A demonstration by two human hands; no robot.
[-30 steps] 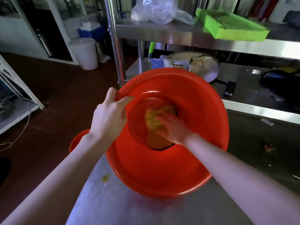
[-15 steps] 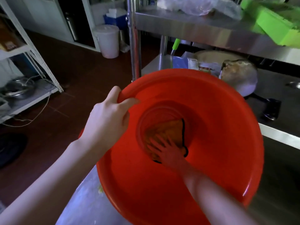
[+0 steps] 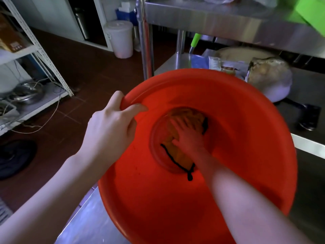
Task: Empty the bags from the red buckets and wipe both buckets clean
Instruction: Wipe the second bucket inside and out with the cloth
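Observation:
A large red bucket (image 3: 246, 138) is tilted toward me over the steel table (image 3: 91, 224). My left hand (image 3: 112, 127) grips its rim at the upper left, thumb inside the rim. My right hand (image 3: 188, 136) reaches deep inside and presses flat on a yellow cloth with a black edge (image 3: 179, 155) against the bucket's bottom. No bag shows inside this bucket. The second red bucket is hidden in this view.
Behind the bucket a steel shelf (image 3: 228, 22) carries a green tray (image 3: 311, 13) and a clear plastic bag. A covered pan (image 3: 269, 78) and packets lie on the counter beyond. A white lidded bin (image 3: 119, 39) and a wire rack (image 3: 26, 71) stand on the brown floor at left.
The view has closed in on the bucket and swung left. My right hand has slid the cloth across the bucket's bottom. My left hand keeps its grip on the rim.

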